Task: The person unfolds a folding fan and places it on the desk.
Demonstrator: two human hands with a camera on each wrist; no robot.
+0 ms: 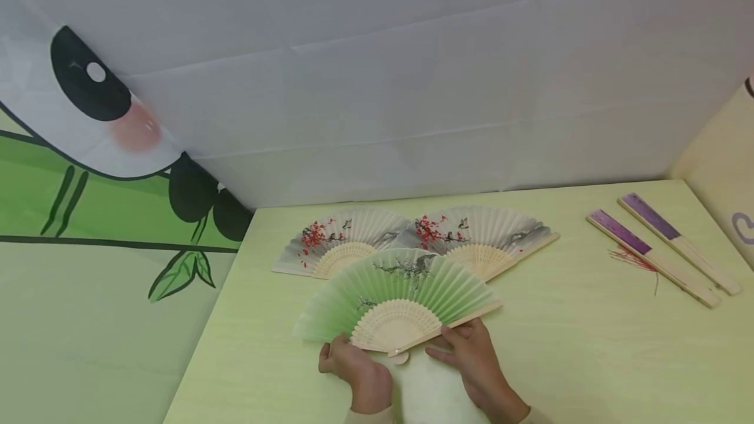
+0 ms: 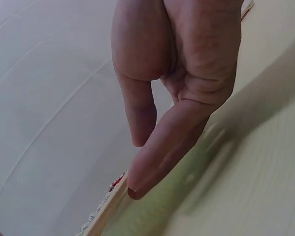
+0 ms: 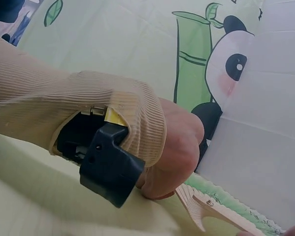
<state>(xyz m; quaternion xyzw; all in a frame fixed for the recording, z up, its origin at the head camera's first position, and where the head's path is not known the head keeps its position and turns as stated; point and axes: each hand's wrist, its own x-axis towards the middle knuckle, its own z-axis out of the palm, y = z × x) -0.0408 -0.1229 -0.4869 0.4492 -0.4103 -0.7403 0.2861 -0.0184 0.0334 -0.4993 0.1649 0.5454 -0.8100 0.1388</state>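
A: What are the hands doing?
B: The left hand (image 1: 359, 371) is pinching the left bottom edge of a green, half-round fan with pale wooden sticks (image 1: 400, 280). The right hand (image 1: 474, 358) is gripping its right outer stick.
A: Why are they holding both sides?
B: I'm guessing they're keeping it spread, so it isn't folding up. Its shadow is falling below, so it seems to be floating over the pale yellow-green table (image 1: 559, 358).
A: What's sitting behind the green fan?
B: A grey, half-round fan with red flowers (image 1: 344, 254) and its matching twin (image 1: 477, 247) are lying spread, maybe for showing their pictures. The green fan is hiding bits of both; touching or not, I cannot tell.
A: Where's the room?
B: Bare table is stretching right of the green fan, up to two long, folded purple fans with wooden sticks (image 1: 648, 257). Behind the green fan, past the grey pair, the table's back edge is meeting a white cloth wall (image 1: 383, 116), so room is running out there.
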